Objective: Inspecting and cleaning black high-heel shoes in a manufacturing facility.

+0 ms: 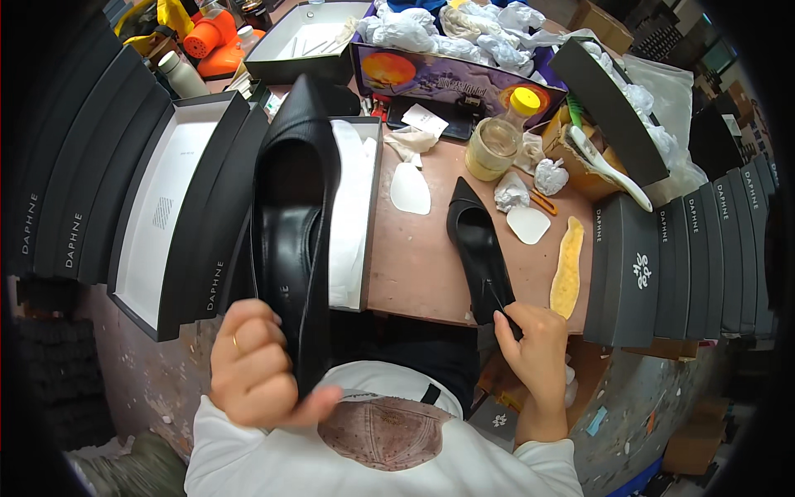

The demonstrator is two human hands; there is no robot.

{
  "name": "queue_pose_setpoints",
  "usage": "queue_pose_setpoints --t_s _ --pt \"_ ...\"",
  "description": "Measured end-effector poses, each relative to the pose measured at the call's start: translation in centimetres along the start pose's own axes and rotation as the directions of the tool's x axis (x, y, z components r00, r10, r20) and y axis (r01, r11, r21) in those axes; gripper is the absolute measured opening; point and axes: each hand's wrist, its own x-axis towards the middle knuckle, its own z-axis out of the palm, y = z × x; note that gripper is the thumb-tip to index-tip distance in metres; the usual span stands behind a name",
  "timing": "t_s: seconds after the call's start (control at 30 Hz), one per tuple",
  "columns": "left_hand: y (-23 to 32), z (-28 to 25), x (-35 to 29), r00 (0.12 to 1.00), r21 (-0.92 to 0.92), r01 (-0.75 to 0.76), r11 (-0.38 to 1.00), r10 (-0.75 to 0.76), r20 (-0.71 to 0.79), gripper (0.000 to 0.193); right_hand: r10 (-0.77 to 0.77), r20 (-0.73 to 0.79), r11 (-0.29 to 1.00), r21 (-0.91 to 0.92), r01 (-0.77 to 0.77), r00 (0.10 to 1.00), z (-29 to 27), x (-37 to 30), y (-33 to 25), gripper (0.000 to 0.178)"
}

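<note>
My left hand (252, 364) is closed round the heel end of a black pointed pump (298, 207), which is raised close to the camera with its toe pointing away and its inside showing. My right hand (534, 344) pinches the heel end of a second, matching pump (479, 240), whose toe points to the far side over the table. Two white insole-like pads, one (410, 189) left of that pump and another (528, 224) right of it, lie on the tabletop. Beside my right hand is a yellowish strip (568, 269).
An open shoebox (364, 248) with white paper is partly behind the raised pump. More dark shoeboxes line the left (74, 166) and right (633, 273). Farther back are a yellow-capped jar (493, 149), a white-handled brush (609, 170) and a purple box (422, 70) of crumpled paper.
</note>
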Motion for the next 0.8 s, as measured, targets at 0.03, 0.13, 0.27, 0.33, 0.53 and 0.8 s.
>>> queue_pose_setpoints --t_s 0.03,0.13,0.27,0.33,0.53,0.8 --pt "0.2 0.6 0.3 0.995 -0.087 -0.077 0.993 0.071 -0.063 0.053 -0.015 -0.005 1.0 -0.008 0.015 1.0 -0.1 -0.2 0.1 0.012" --pt "0.9 3.8 2.5 0.983 -0.293 -0.162 0.942 0.13 -0.126 0.049 0.003 -0.019 0.999 -0.038 -0.003 1.0 -0.6 -0.5 0.5 0.012" --pt "1.7 10.9 2.1 0.995 -0.32 -0.001 0.947 -0.032 -0.098 0.04 0.005 -0.047 0.999 -0.044 -0.007 0.999 -0.8 -0.3 0.3 0.013" --pt "1.6 13.9 0.9 0.994 -0.319 0.049 0.946 -0.079 -0.081 0.04 0.001 -0.015 0.999 -0.048 -0.001 1.0 -0.5 -0.3 0.7 0.013" --pt "-0.9 19.6 -1.2 0.996 -0.265 0.054 0.963 -0.072 -0.057 0.037 -0.082 0.062 0.996 0.032 0.08 0.995 -1.4 -0.2 2.6 0.012" --pt "-2.6 19.6 -2.5 0.997 -0.413 0.072 0.908 -0.07 0.021 0.037 -0.067 -0.113 0.892 0.438 0.111 0.991 -2.7 9.0 6.2 0.036"
